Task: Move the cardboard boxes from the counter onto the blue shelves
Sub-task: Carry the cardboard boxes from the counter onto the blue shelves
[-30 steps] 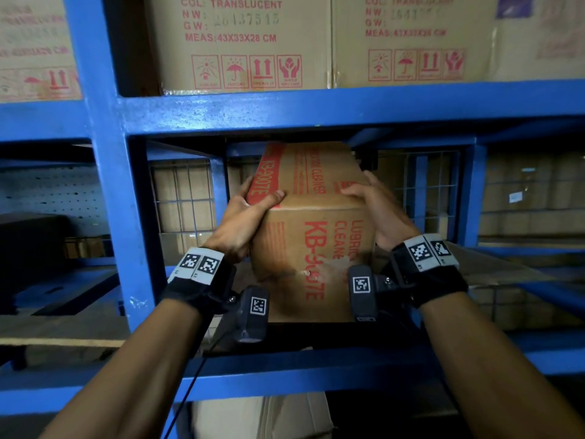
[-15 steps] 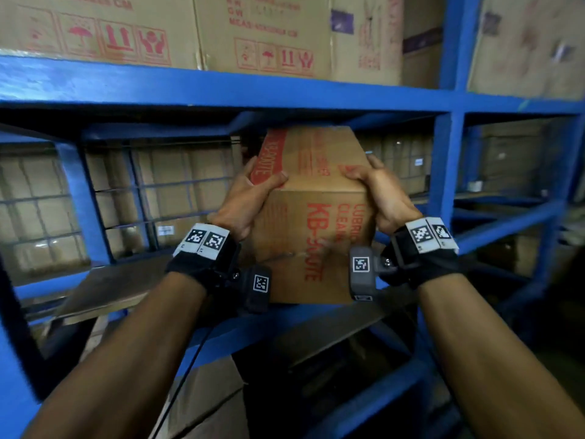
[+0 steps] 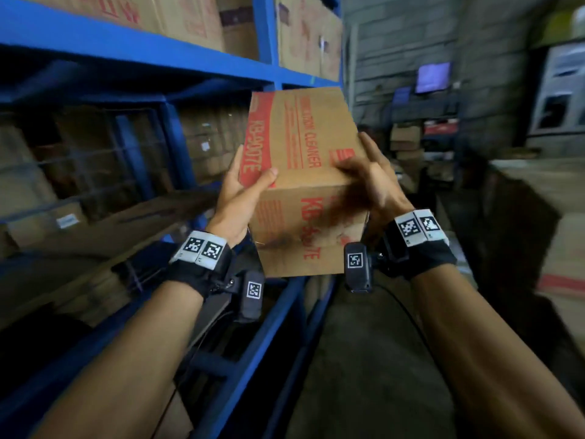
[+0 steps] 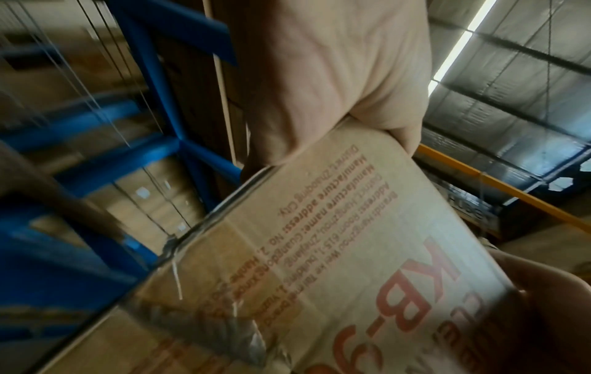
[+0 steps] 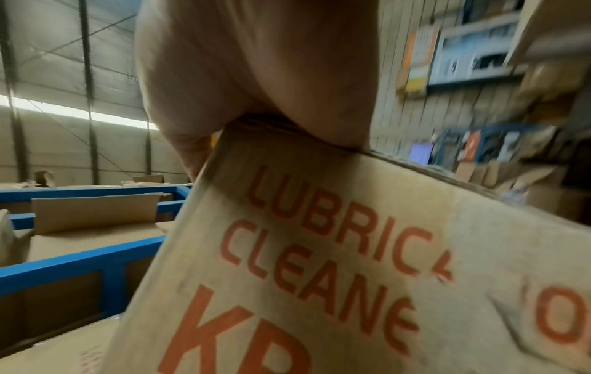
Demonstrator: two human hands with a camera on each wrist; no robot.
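Observation:
A brown cardboard box [image 3: 300, 160] with red "KB-9007E" and "LUBRICATION CLEANER" print hangs in the air, gripped between both hands. My left hand [image 3: 243, 191] clasps its left side, thumb over the top edge. On the right side my right hand [image 3: 370, 182] grips it, thumb laid across the top, blurred by motion. The box [image 4: 336, 265] fills the left wrist view under the palm [image 4: 336, 76]. Its printed face [image 5: 319, 253] fills the right wrist view too. The box is past the right end of the blue shelves [image 3: 177, 58], out over the aisle.
Large cartons [image 3: 177, 14] fill the upper shelf, and more boxes [image 3: 215, 141] sit behind wire mesh on the middle level. A flat board [image 3: 120, 223] lies on the lower shelf. Right of the aisle stands a dark counter [image 3: 522, 217] with cartons. Clutter lines the far wall [image 3: 411, 137].
The box has come out of the shelf bay and swung right, past the end upright into the aisle. Both hands keep their grip, and my view has turned right toward the room.

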